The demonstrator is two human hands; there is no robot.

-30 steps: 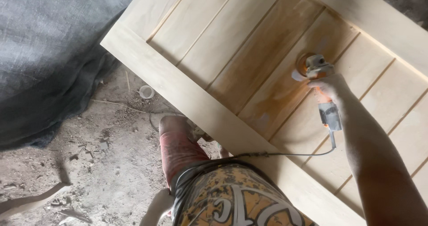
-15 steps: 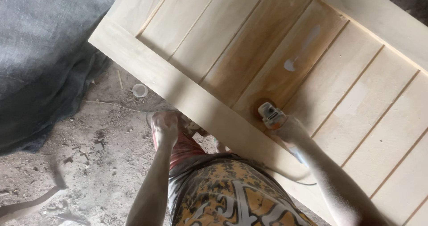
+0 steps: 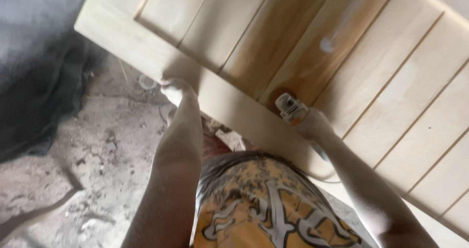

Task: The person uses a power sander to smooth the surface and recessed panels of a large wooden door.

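Across the dusty floor [image 3: 73, 179] a large pale wooden door panel [image 3: 391, 106] is lying tilted; the left hand [image 3: 173, 89] is gripping its lower rail edge, while the right hand [image 3: 312, 123] is clenching a small grinder [image 3: 290, 108] against the boards.

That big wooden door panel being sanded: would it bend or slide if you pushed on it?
The wooden door panel probably stays stiff: thick frame, solid boards. Likely heavy, given how far it spans. It might shift sideways, perhaps why the left hand grips its edge while the right hand works the sander.
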